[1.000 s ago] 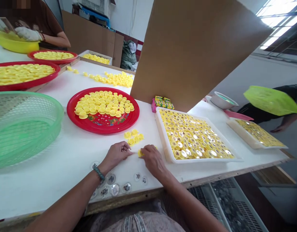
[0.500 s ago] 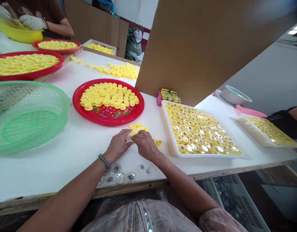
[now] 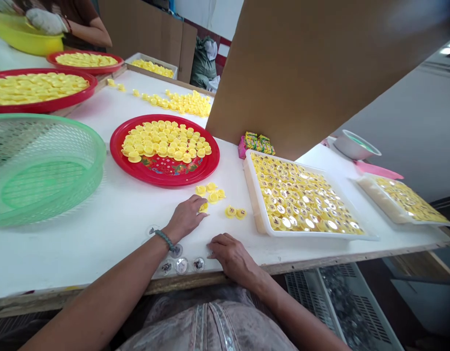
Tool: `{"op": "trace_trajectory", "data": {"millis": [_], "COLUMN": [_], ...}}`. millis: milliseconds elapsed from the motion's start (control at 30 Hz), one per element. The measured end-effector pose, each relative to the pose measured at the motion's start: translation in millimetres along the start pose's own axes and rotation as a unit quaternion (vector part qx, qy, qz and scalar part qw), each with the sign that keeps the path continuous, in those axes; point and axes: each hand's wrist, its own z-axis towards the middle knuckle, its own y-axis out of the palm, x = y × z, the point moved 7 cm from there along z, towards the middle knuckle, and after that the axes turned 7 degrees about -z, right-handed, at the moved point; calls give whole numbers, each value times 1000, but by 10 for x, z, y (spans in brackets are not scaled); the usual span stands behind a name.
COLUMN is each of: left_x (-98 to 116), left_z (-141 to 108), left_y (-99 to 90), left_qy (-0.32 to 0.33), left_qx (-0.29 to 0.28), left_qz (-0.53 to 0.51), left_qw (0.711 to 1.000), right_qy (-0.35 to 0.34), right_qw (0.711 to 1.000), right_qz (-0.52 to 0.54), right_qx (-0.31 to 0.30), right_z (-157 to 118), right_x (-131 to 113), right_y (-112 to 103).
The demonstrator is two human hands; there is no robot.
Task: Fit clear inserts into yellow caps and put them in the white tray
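Observation:
My left hand (image 3: pixel 185 218), with a braided band on its wrist, pinches a small yellow round plastic piece (image 3: pixel 203 207) between thumb and fingers. Close by lie several loose yellow pieces (image 3: pixel 213 197) and two with printed faces (image 3: pixel 235 212). My right hand (image 3: pixel 234 257) is down near the table's front edge, its fingers curled together over the spot where small printed clear discs lay; whatever is under the fingertips is hidden. Between my arms, several clear discs with dark pictures (image 3: pixel 181 265) rest on the table.
A red tray (image 3: pixel 166 179) of yellow pieces lies ahead, a green basket (image 3: pixel 96 180) to the left. On the right stands a white tray (image 3: pixel 259 222) full of printed pieces, before a leaning brown board (image 3: pixel 283 73). Across the table a person's gloved hand (image 3: pixel 45 21) is at a yellow basin (image 3: pixel 34 44).
My hands were together at the yellow pieces and are now apart. The right has moved back toward the front edge, onto the small discs. Two printed yellow pieces now show uncovered.

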Motion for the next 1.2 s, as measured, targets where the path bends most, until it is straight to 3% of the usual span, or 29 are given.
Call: {"op": "trace_trajectory", "data": {"millis": [200,367,500,633,833,1000,1200], "left_x": [13,12,11,40,127,65,8], "left_z": [-42,-100,-123,-135,-131,-130,-142], "left_y": [-20,-104,-186,-292,-125,-131,-184], "left_qy": [-6,-11,-8,-28,-84,-133,-172], "left_qx": [-15,-6,24,74,-34,-4,49], "left_qz": [5,-13,-44,-162,-396,-447,-452], "left_qw": [1000,1000,999,984,914,885,874], "right_qy": [97,115,139,185,202,205,217], "right_qw": [994,990,971,923,818,771,720], "right_qz": [40,84,187,292,493,552,597], "right_qx": [-1,19,60,170,217,244,279], "right_z": [4,-59,-51,65,354,480,551], "right_x": [182,188,263,466,540,515,505], "right_y": [12,8,-24,-193,-270,-252,-161]}}
